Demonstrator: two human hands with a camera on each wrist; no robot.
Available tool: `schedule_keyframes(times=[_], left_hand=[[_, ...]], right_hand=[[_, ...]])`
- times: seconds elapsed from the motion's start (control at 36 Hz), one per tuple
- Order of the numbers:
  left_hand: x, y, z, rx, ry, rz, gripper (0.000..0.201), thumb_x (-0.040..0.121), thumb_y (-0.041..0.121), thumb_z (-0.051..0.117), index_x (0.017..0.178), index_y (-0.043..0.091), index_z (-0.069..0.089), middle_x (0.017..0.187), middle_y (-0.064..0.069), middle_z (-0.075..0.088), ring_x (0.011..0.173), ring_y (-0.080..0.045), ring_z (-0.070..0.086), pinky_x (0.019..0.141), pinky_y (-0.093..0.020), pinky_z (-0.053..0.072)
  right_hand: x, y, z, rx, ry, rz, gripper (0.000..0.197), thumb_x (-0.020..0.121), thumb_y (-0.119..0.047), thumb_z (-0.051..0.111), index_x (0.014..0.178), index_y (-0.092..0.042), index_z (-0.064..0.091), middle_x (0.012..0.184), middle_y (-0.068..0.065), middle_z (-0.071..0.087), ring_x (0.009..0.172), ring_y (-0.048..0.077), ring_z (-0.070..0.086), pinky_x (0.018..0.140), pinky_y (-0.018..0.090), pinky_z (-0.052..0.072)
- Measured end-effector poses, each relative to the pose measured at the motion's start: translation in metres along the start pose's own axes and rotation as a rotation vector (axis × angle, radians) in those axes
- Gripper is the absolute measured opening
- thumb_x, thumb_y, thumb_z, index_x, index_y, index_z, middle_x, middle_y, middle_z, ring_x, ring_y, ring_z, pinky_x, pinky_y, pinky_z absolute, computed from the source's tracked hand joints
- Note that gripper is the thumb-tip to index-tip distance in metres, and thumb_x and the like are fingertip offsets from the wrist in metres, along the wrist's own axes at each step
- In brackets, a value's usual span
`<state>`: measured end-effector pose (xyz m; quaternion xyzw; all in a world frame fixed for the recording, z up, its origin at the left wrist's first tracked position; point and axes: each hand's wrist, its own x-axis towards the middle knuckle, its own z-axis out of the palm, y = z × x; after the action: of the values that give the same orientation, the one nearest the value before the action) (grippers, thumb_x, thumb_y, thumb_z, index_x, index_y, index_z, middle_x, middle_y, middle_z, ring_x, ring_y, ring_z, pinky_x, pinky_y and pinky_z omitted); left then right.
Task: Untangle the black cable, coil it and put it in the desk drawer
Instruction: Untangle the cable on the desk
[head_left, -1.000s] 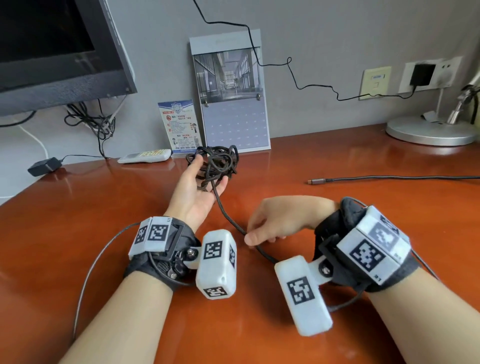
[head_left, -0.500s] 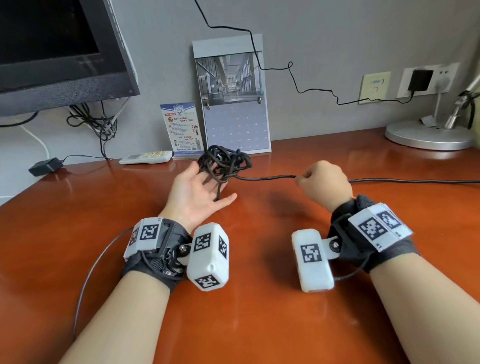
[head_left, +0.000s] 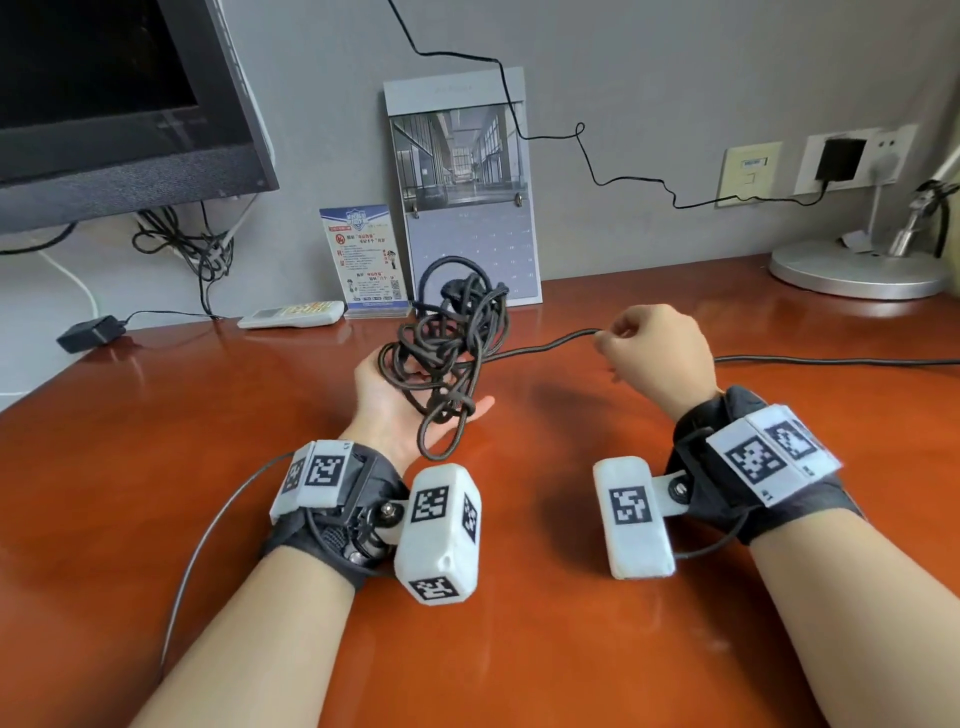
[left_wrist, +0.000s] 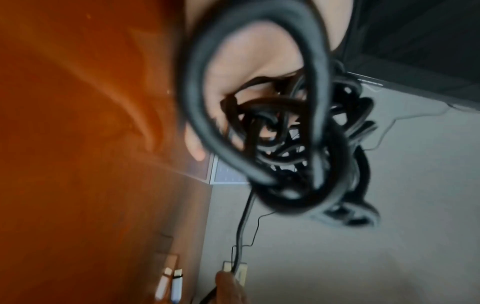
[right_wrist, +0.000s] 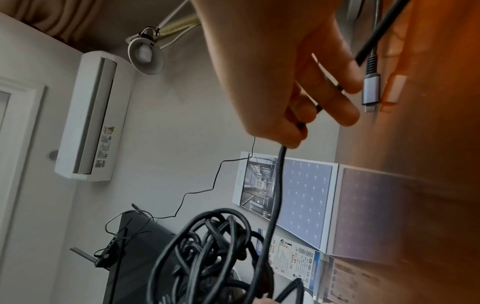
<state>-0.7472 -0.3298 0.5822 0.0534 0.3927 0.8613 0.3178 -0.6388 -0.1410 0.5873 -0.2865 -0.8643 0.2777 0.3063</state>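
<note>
The black cable (head_left: 452, 343) is a loose tangle standing on my upturned left hand (head_left: 415, 384) above the middle of the desk, with a loop hanging over the wrist. In the left wrist view my left hand (left_wrist: 246, 61) has its fingers curled into the blurred black cable (left_wrist: 298, 144). One strand (head_left: 545, 345) runs right to my right hand (head_left: 608, 338), which pinches it just above the desk. The right wrist view shows the right hand (right_wrist: 311, 115) gripping that strand (right_wrist: 278, 185) above the tangle (right_wrist: 207, 257). No drawer is in view.
A black cable (head_left: 831, 360) lies along the desk to the right, and a grey metal plug (right_wrist: 371, 90) lies beside my right fingers. At the back stand a monitor (head_left: 104, 104), calendar (head_left: 467, 182), leaflet (head_left: 363, 260), remote (head_left: 291, 314) and lamp base (head_left: 852, 270).
My right hand left the desk front, moved back and right, and drew a strand out sideways. The tangle has loosened and spread down over my left palm.
</note>
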Motion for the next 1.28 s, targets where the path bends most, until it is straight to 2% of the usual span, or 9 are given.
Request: schedule_keyframes(times=[0.17,0.25,0.5,0.61,0.89,1.0,1.08,1.19,1.28], left_hand=[[0.003,0.006,0.0,0.153,0.049,0.159,0.016,0.077,0.022,0.05,0.07,0.01,0.057,0.08,-0.008,0.055,0.067,-0.025,0.055,0.069,-0.035,0.043],[-0.003,0.006,0.003,0.291,-0.102,0.212,0.036,0.093,0.012,0.036,0.059,0.014,0.047,0.062,0.001,0.049,0.055,-0.016,0.054,0.058,-0.027,0.042],[-0.021,-0.003,0.017,1.06,-0.383,0.39,0.02,0.07,0.017,0.053,0.073,0.03,0.067,0.101,0.004,0.055,0.093,0.002,0.052,0.082,-0.013,0.037],[-0.024,-0.005,0.02,1.162,-0.456,0.48,0.027,0.086,-0.003,0.06,0.077,0.022,0.063,0.089,0.006,0.047,0.074,0.014,0.052,0.074,-0.002,0.035],[-0.017,0.004,0.012,1.165,-0.143,0.723,0.021,0.075,0.008,0.077,0.089,0.021,0.068,0.094,0.018,0.064,0.086,0.021,0.054,0.078,0.005,0.032],[-0.014,0.006,0.006,1.1,-0.061,0.592,0.022,0.074,0.017,0.079,0.086,0.031,0.067,0.118,0.01,0.054,0.11,0.006,0.047,0.097,-0.015,0.03],[-0.021,0.005,0.009,1.006,-0.123,0.362,0.027,0.06,0.031,0.08,0.08,0.041,0.065,0.134,-0.002,0.048,0.125,-0.017,0.044,0.107,-0.041,0.037],[-0.02,0.004,0.011,0.842,-0.218,0.297,0.037,0.081,-0.009,0.062,0.095,0.025,0.055,0.112,0.005,0.062,0.112,-0.015,0.058,0.094,-0.035,0.046],[-0.021,0.003,0.015,0.748,-0.197,0.319,0.055,0.081,-0.023,0.049,0.116,0.019,0.046,0.134,0.0,0.048,0.118,-0.016,0.056,0.094,-0.039,0.049]], right_hand=[[-0.003,-0.002,0.002,-0.006,-0.191,0.034,0.015,0.084,-0.015,0.052,0.082,-0.019,0.066,0.088,0.01,0.07,0.082,0.03,0.067,0.081,0.041,0.055],[-0.002,-0.001,0.003,0.035,-0.247,0.086,0.021,0.087,-0.018,0.05,0.089,-0.008,0.069,0.088,0.013,0.07,0.082,0.031,0.068,0.08,0.045,0.056],[-0.01,-0.019,-0.001,0.572,-0.451,0.15,0.048,0.099,-0.049,0.033,0.117,-0.015,0.061,0.107,0.005,0.069,0.091,0.023,0.069,0.07,0.038,0.057],[-0.014,-0.019,0.002,0.711,-0.589,0.146,0.055,0.091,-0.061,0.04,0.129,-0.023,0.052,0.119,0.001,0.063,0.092,0.023,0.07,0.067,0.038,0.056],[-0.013,-0.018,0.009,0.864,-0.358,0.101,0.029,0.089,-0.002,0.054,0.109,-0.021,0.047,0.109,0.006,0.059,0.079,0.019,0.058,0.07,0.035,0.05],[-0.011,-0.017,0.015,0.716,-0.288,-0.002,0.033,0.082,0.01,0.049,0.082,-0.023,0.051,0.087,-0.001,0.054,0.077,0.022,0.051,0.07,0.038,0.041],[-0.013,-0.017,0.014,0.654,-0.261,-0.085,0.03,0.077,0.018,0.048,0.092,-0.008,0.055,0.084,0.003,0.051,0.072,0.02,0.046,0.064,0.032,0.038],[-0.014,-0.02,0.009,0.672,-0.176,-0.162,0.042,0.073,0.026,0.043,0.076,-0.015,0.054,0.078,0.006,0.054,0.066,0.008,0.048,0.06,0.019,0.04],[-0.015,-0.023,0.008,0.695,-0.143,-0.212,0.039,0.072,0.027,0.038,0.072,-0.007,0.057,0.076,0.004,0.06,0.066,0.002,0.052,0.063,0.012,0.042]])
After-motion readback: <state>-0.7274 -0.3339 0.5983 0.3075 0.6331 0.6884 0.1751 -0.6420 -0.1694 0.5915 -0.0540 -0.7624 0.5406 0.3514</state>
